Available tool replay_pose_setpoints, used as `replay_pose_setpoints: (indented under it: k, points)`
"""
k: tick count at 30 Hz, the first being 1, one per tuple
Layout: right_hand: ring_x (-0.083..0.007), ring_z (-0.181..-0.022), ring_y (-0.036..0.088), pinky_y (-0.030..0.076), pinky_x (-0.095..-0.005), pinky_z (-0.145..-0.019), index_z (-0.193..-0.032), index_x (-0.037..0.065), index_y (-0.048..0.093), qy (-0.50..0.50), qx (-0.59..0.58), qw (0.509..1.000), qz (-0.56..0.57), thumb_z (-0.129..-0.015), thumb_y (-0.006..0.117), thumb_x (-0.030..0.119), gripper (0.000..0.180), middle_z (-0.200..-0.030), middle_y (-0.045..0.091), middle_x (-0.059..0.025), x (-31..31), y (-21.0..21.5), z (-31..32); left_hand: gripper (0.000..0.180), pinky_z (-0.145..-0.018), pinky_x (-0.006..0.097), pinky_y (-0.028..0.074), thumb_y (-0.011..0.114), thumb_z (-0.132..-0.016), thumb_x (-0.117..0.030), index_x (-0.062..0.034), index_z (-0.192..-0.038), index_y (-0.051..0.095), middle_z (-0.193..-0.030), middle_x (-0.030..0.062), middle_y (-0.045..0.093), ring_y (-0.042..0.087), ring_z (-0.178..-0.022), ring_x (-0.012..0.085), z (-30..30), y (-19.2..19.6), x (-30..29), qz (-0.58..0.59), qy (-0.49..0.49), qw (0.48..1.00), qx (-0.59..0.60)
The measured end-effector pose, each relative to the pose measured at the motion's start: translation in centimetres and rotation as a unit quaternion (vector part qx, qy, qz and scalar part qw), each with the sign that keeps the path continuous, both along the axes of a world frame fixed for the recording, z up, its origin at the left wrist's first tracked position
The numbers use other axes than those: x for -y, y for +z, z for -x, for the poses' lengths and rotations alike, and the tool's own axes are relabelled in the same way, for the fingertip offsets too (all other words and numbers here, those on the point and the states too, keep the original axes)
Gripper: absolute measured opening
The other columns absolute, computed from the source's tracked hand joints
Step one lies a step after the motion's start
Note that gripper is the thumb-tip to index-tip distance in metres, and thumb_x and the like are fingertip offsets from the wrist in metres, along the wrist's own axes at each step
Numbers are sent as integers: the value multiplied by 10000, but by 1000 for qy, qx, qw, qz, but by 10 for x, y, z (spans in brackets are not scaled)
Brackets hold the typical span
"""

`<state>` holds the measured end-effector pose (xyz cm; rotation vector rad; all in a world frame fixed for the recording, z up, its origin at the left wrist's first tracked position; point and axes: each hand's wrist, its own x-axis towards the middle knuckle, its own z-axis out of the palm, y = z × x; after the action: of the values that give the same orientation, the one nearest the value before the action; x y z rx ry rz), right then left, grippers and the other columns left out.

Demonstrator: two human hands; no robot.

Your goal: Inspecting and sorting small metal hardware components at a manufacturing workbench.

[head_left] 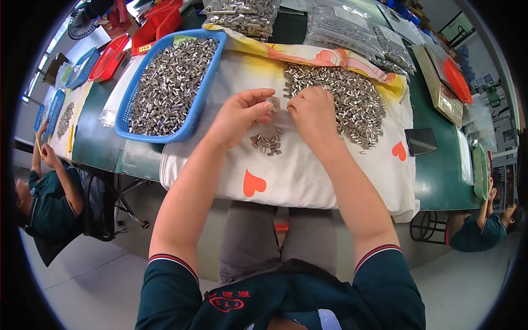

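Between the thumb and fingers of my left hand (242, 116) is a small grey block-like piece (274, 104); its exact kind is unclear. Close to it, my right hand (313, 113) has its fingertips pinched together, and whatever they hold is hidden. A big heap of small shiny metal sleeves (352, 99) spreads over the white cloth (308, 181), beyond and to the right of my right hand. Below the gap between my hands lies a little group of the same metal sleeves (268, 144). To the left, a blue plastic basket (122, 113) is filled with many more.
Plastic bags of metal parts (341, 27) stand behind the cloth. A dark phone (421, 141) lies on the green table (434, 181) at right. Red bins (157, 25) are at the far left. One person (52, 190) sits at left, another person (484, 231) at right.
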<state>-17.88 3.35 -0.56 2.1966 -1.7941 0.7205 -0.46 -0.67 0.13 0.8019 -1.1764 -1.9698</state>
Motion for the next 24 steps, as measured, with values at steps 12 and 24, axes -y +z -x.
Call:
replay_pose_setpoints:
  k: [12, 24]
  points:
    - [-260, -677, 501, 399, -363, -650, -642, 62, 542, 136, 76, 985, -78, -650, 587, 72, 47, -651, 527, -84, -19, 18, -13, 306, -666, 202, 457, 632, -754, -55, -23, -1051, 566, -902, 15, 602, 561, -773, 71, -13, -1, 9, 58, -52, 996, 53]
    - [-147, -711, 561, 444, -252, -638, -783, 35, 595, 90, 328, 923, -181, -696, 599, 32, 87, -754, 587, -49, -23, 34, -5, 323, -734, 235, 484, 603, -755, 8, 11, -1069, 533, -949, 57, 597, 574, -825, 101, -9, -3, 7, 55, -105, 992, 43]
